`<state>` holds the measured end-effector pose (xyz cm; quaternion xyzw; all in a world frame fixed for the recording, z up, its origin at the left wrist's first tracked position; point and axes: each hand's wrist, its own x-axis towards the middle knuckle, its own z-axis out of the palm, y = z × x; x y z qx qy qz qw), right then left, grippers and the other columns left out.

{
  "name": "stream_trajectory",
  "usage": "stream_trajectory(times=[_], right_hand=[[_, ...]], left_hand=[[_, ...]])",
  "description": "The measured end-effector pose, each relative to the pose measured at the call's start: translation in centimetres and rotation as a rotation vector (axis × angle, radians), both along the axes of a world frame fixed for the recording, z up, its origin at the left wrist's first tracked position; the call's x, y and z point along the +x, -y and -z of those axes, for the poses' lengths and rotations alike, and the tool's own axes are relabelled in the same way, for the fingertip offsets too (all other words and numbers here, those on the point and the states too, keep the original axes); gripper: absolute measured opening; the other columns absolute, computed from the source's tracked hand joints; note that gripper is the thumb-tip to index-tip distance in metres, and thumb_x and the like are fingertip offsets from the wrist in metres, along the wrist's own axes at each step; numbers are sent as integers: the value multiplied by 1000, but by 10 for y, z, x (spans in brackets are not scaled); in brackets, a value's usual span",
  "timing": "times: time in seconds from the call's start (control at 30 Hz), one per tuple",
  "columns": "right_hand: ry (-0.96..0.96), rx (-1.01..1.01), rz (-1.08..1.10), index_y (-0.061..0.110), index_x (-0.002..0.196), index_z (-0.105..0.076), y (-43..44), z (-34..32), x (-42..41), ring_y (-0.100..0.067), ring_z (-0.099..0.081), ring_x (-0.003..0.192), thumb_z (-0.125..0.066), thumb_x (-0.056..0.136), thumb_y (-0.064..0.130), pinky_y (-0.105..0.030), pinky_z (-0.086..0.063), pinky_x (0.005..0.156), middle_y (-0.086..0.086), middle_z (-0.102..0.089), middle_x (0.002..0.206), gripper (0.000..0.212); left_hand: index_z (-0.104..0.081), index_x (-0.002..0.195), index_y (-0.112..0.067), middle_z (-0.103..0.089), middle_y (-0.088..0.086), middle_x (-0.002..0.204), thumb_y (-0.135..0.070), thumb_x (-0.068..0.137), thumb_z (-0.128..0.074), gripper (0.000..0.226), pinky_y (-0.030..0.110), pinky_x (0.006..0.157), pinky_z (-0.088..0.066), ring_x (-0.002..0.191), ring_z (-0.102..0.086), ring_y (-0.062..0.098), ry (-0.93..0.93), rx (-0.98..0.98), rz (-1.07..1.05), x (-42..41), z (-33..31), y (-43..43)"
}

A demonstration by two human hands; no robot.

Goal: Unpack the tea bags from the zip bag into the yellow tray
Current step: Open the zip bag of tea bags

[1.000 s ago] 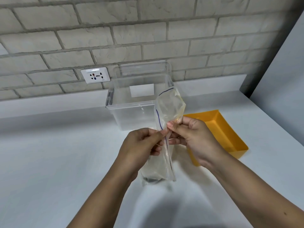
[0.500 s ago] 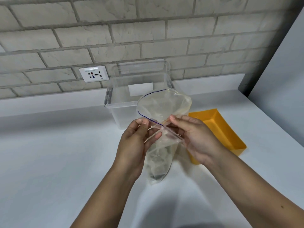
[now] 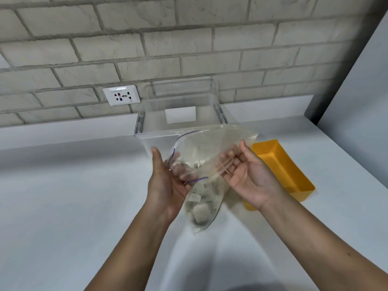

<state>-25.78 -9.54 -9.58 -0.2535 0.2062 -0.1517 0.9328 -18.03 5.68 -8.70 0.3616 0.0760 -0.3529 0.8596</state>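
A clear zip bag (image 3: pixel 206 156) with a blue zip line hangs above the white counter, its mouth pulled wide. My left hand (image 3: pixel 165 181) grips the bag's left lip, fingers partly inside it. My right hand (image 3: pixel 247 177) holds the right lip between thumb and fingers. Several pale tea bags (image 3: pixel 200 206) lie bunched in the bag's lower half. The yellow tray (image 3: pixel 294 175) sits on the counter just right of my right hand, partly hidden by it; the part I see holds nothing.
A clear plastic bin (image 3: pixel 180 122) stands behind the zip bag against the brick wall. A white wall socket (image 3: pixel 121 98) is to its left. A grey panel (image 3: pixel 361 97) closes off the counter's right side.
My hands have moved apart and the zip bag's mouth has gone from pinched narrow to wide. The tea bags now show inside.
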Motion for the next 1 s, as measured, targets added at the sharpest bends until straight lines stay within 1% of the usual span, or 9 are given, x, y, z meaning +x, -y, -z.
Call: stream_trajectory(times=[0.1,0.27,0.4,0.5,0.57,0.63,0.73,0.87,1.0], right_hand=[[-34,-25,50,19,79,-60,2,-2,1,-11,-68,67,-54,95,39,-30,-59,70,4,-60,70,26],[65,172,11,14,70,-57,9,-8,1,-8,-56,46,-50,95,25,-22,-56,53,2,-53,54,29],[-18,93,-26,18,67,-50,24,-5,-1,-3,-32,34,-56,87,28,-15,-35,35,8,-30,45,23],[-108,-109,-63,19,76,-55,24,-5,-1,-3,-28,34,-59,91,34,-14,-29,33,8,-30,47,22],[-127,-214,-85,18,77,-56,19,-9,0,-4,-28,36,-60,91,35,-15,-28,34,7,-31,51,22],[-138,-312,-125,18,78,-57,12,-14,2,-5,-26,36,-60,91,35,-16,-26,35,6,-30,52,22],[-208,-458,-253,18,81,-58,8,-22,4,-5,-20,36,-61,90,37,-18,-16,35,7,-27,51,21],[-276,-508,-413,16,84,-59,19,-30,12,-4,-17,34,-61,90,39,-16,-13,29,8,-24,46,24],[-287,-604,-473,14,87,-65,36,-37,18,-5,-22,37,-72,76,44,-15,-17,33,4,-31,49,32]], left_hand=[[-63,108,-16,-35,-3,59,-62,95,-39,53,20,47,-47,39,-38,8,215,265,44,-14,-2,3],[-50,66,-20,-50,-5,57,-51,98,-42,46,21,59,-53,52,-59,9,136,81,67,-9,8,-2],[-58,78,-15,-68,5,78,-40,101,-49,35,35,79,-54,76,-69,20,72,275,34,14,25,-16],[-58,91,-19,-67,3,97,-36,102,-50,22,33,81,-53,88,-67,20,408,617,-195,19,18,-15],[-57,106,-29,-64,-10,110,-45,100,-52,18,32,92,-50,103,-63,12,728,615,-331,15,-5,-12],[-46,134,-35,-58,-9,130,-62,92,-53,50,36,105,-43,120,-55,9,1150,740,-236,15,-22,-3],[-11,155,-37,-60,3,130,-84,79,-42,94,53,117,-22,135,-44,27,1616,1314,-40,35,-22,13],[-38,144,-37,-70,3,106,-77,85,-41,71,40,85,-45,104,-64,29,1675,1420,176,54,-10,25],[-66,98,-17,-58,3,89,-69,89,-45,57,32,67,-40,86,-56,23,1712,1360,237,66,6,25]])
